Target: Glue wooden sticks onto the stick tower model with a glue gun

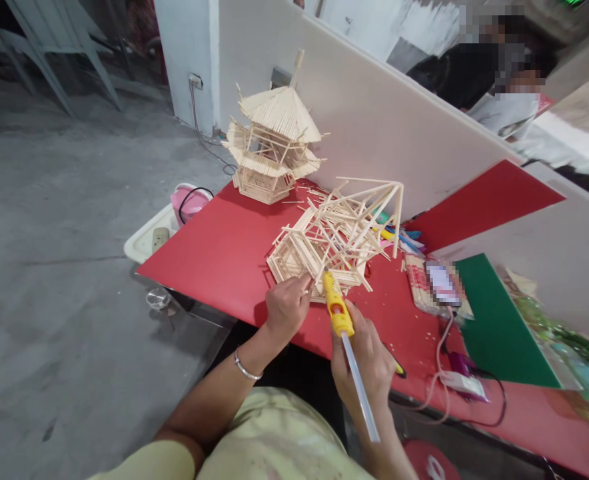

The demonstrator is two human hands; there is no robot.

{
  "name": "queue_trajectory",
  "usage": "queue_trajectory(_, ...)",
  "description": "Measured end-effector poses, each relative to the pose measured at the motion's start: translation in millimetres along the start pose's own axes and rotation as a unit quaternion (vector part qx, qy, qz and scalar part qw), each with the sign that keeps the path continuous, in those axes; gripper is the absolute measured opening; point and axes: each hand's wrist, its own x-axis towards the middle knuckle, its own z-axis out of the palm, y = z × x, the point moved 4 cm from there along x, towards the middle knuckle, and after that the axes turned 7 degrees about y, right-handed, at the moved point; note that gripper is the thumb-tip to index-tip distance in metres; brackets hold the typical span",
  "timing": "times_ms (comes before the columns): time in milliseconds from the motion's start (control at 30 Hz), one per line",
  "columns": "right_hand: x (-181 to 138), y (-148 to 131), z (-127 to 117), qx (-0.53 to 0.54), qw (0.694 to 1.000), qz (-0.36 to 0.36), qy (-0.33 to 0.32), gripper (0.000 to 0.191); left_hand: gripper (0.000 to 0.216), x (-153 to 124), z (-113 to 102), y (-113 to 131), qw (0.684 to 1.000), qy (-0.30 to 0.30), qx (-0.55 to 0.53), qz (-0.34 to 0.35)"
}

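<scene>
Partition (374, 107): a white board is stood along the far edge of the table, and a second person is partly seen behind it at the upper right.
Table (214, 260): a red top is seen running from centre left to lower right, with everything below laid on it.
Green mat (494, 327): laid flat on the right part of the table, well apart from both hands.
Unfinished stick model (334, 233): placed at the middle of the table, tipped onto its side, with its bare roof frame pointed right towards the partition and loose sticks jutting out all round.
Finished stick model (274, 140): stood upright at the far left corner of the table, close against the partition, with two tiers and a peaked roof.
Glue gun (337, 310): yellow, with its nozzle set against the near edge of the unfinished stick model; a clear glue stick (359, 387) is seen projecting from its back.
Right hand (367, 363): clenched around the handle of the glue gun, just in front of the table's near edge.
Left hand (287, 307): fingertips are pinched onto a stick at the near edge of the unfinished stick model, just beside the nozzle.
Bundle of sticks (417, 280): laid between the unfinished stick model and the green mat.
Bracelet (247, 369): a thin silver band is worn on the left wrist.
</scene>
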Motion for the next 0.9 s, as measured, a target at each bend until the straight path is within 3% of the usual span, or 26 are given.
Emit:
queue_trajectory(300,3.2,-2.0,0.2,-0.033,0.999,-0.016,0.014,0.046,0.022,-0.5,1.8,0.2,1.0,-0.001,-0.001,-0.005)
queue_trajectory(533,8.6,17.7,11.5,-0.006,1.0,0.009,-0.01,0.047,0.021,7.8,20.7,-3.4,1.0,-0.003,-0.016,0.001)
queue_trajectory(900,27.7,27.8,20.2,0.012,1.0,0.005,0.018,0.041,0.022,19.6,42.4,-11.0,0.999,0.009,-0.033,-0.002)
